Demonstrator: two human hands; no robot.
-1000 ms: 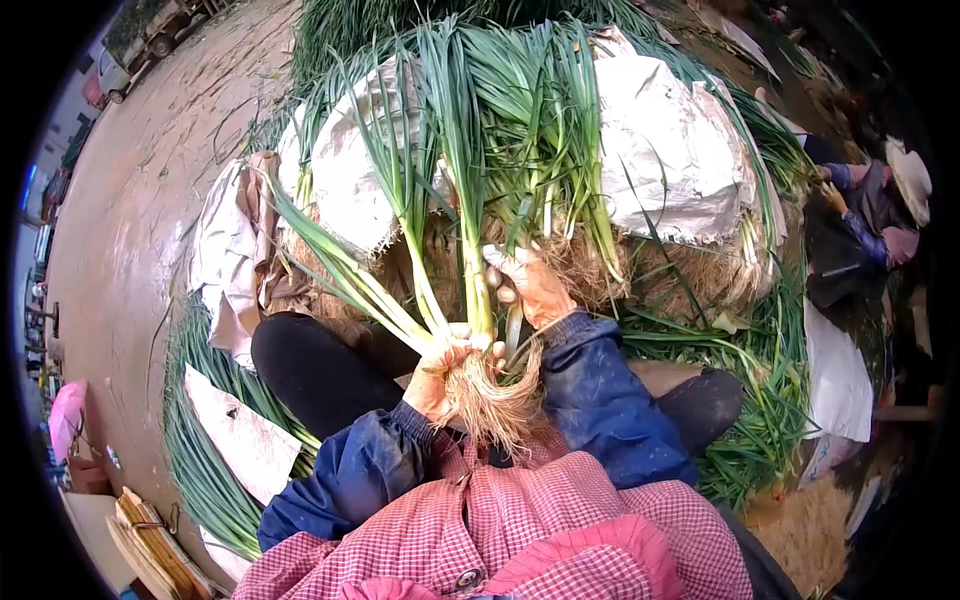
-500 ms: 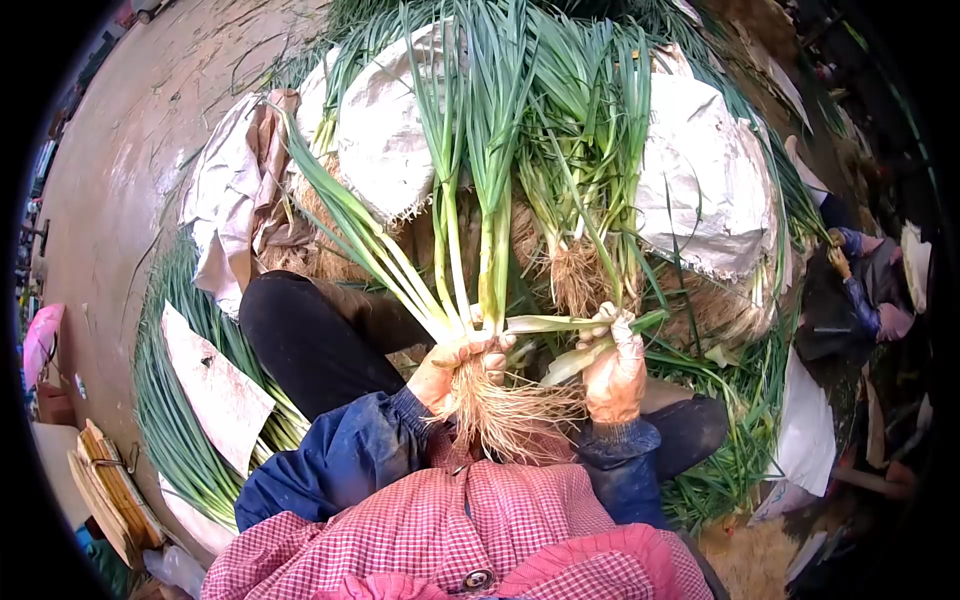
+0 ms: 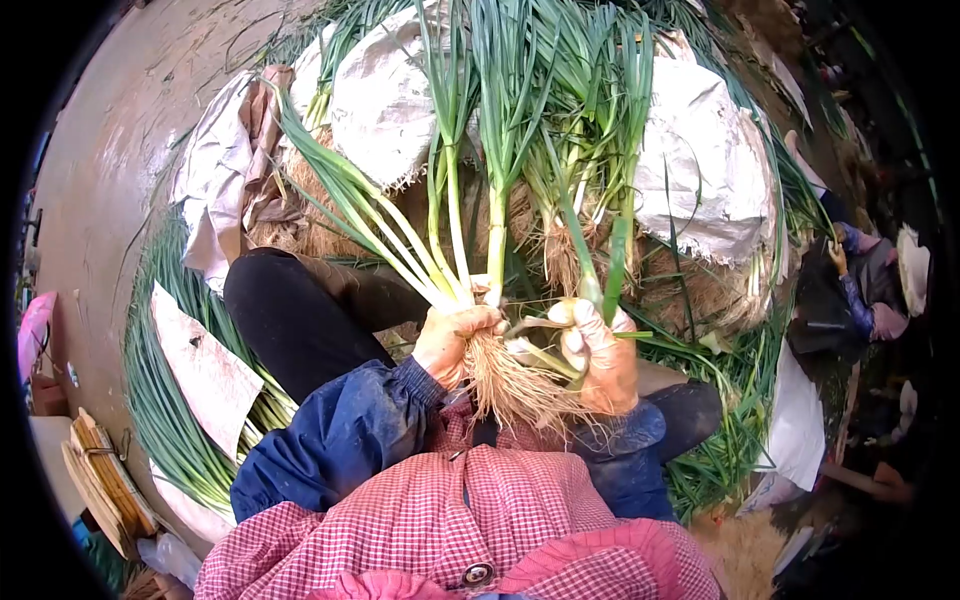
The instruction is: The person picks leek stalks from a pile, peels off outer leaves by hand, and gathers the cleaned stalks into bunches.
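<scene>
My left hand [image 3: 452, 345] is closed around a bunch of green onions [image 3: 445, 225], gripping the pale stalks just above the stringy roots [image 3: 515, 380]. The green tops fan out away from me. Close by on the right, my right hand [image 3: 604, 362] is closed on loose leaves [image 3: 616, 265]. Some of these stick up past the fingers, and pale strips hang between the two hands beside the roots. Whether those strips are still joined to the bunch I cannot tell.
Heaped green onions under white sacks [image 3: 700, 165] stand in front. More stalks [image 3: 170, 370] lie on the left under a pale sheet [image 3: 205, 365]. Leaves [image 3: 725, 420] litter the right side. A wooden stool [image 3: 105, 490] is at lower left; another person [image 3: 865, 285] sits far right.
The loose leaves in my right hand, lying sideways across to the bunch before, now point upward with pale strips bent below. The stalks in my left hand have shifted slightly.
</scene>
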